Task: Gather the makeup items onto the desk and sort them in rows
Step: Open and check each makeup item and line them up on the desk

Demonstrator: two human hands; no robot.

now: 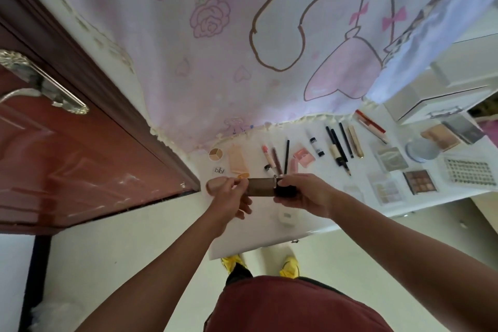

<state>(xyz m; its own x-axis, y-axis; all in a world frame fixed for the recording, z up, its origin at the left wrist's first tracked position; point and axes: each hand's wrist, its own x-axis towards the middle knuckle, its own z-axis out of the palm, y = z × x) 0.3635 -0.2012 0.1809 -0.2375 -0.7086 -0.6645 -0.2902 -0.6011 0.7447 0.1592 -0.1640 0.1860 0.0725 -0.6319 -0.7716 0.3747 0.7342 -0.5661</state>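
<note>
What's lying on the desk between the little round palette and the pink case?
Head view: a peach pad, a pink lipstick, a brown stick and a thin black pencil lie between the palette and the case.

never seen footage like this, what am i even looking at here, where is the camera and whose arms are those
There is no machine here. A person wears one wide-angle camera on the head, looking forward and down. The two bare arms reaching in from the bottom are that person's own, and the wide lens bends the room.

The left hand pinches one end of a brown tube, and the right hand grips its black end. They hold it over the white desk.

Makeup items lie on the desk in rough rows: a round palette, dark pencils, a pink compact, a white jar and an eyeshadow palette.

A pink printed cloth hangs behind the desk, and a red-brown door stands to the left.
</note>
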